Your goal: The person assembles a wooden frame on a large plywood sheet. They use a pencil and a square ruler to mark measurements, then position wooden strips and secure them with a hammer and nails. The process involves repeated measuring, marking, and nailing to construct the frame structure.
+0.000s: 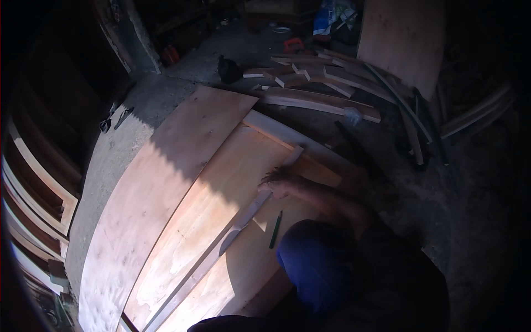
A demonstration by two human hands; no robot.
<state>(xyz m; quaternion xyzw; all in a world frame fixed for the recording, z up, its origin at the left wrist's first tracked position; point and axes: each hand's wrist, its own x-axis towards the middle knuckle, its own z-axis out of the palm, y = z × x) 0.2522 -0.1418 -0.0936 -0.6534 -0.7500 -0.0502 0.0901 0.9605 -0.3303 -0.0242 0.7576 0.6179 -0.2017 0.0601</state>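
Note:
My right hand (278, 186) reaches in from the right with a bare forearm. Its fingers bend over a long narrow wooden strip (204, 266), near the strip's far end. The strip runs lengthwise across a pale wooden panel (207, 205) with a raised frame edge (287, 131) at its far end. To the near side of my hand a green pencil (275, 229) lies on the panel. My fingertips are partly in shadow. My left hand does not show.
Alongside on the left lies a long plywood sheet (149, 188). Loose wood offcuts (310, 77) are piled on the floor beyond, near a leaning board (401, 41). Wooden frames (52, 210) stand at the left. A rounded blue fabric shape (315, 265) rises close by, lower right.

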